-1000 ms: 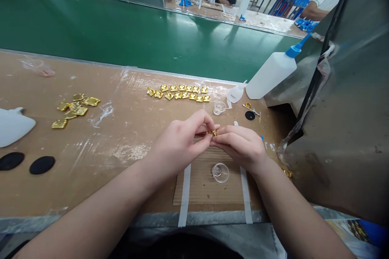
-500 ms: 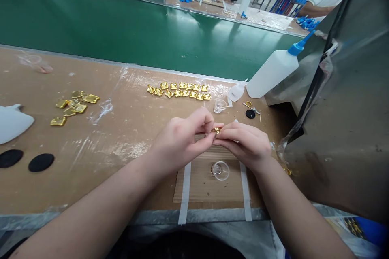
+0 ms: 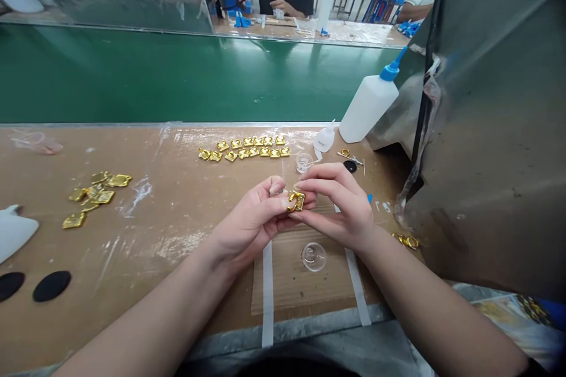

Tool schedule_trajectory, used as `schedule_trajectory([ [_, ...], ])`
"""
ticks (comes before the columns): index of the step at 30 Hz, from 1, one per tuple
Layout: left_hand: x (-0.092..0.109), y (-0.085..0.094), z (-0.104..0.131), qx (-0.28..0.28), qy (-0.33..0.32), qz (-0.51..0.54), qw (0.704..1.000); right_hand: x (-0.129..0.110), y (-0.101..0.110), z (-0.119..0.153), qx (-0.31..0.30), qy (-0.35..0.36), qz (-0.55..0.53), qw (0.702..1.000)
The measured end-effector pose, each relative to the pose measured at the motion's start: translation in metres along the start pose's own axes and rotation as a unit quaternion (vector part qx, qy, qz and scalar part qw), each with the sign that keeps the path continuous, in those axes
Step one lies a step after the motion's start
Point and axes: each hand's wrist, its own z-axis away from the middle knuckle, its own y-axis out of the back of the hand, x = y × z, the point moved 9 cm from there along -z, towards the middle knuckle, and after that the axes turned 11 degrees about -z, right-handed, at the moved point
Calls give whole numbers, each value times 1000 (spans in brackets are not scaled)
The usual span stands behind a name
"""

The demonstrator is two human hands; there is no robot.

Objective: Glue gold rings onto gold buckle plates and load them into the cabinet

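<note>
Between my hands, above the taped cardboard sheet, is a small shiny gold piece with a curved part at its left. My left hand pinches it from the left with thumb and fingers. From the right, the fingertips of my right hand grip its edge. Below them a small clear cup stands on the cardboard. Beyond my hands lie two rows of similar gold pieces. A loose heap of flat gold pieces is at the left.
A large white bottle with a blue nozzle leans at the back right, beside a small white bottle. Black discs lie at left. A grey metal panel rises at right. Across the green strip, another person's hands are working.
The camera view has shifted and levelled. My hands have turned the gold piece so that more of its face shows, and my left hand has rolled palm upward.
</note>
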Motion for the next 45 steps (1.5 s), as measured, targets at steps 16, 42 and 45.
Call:
schedule_trajectory([
  [16, 1, 1, -4, -54, 6, -37, 998, -4, -7, -2, -87, 25, -36, 995],
  [42, 8, 2, -2, -39, -51, -77, 995, -3, -6, 2, -139, 16, -36, 989],
  [45, 7, 3, -3, -34, -54, -82, 995, -4, -7, 2, -144, 21, -19, 989],
])
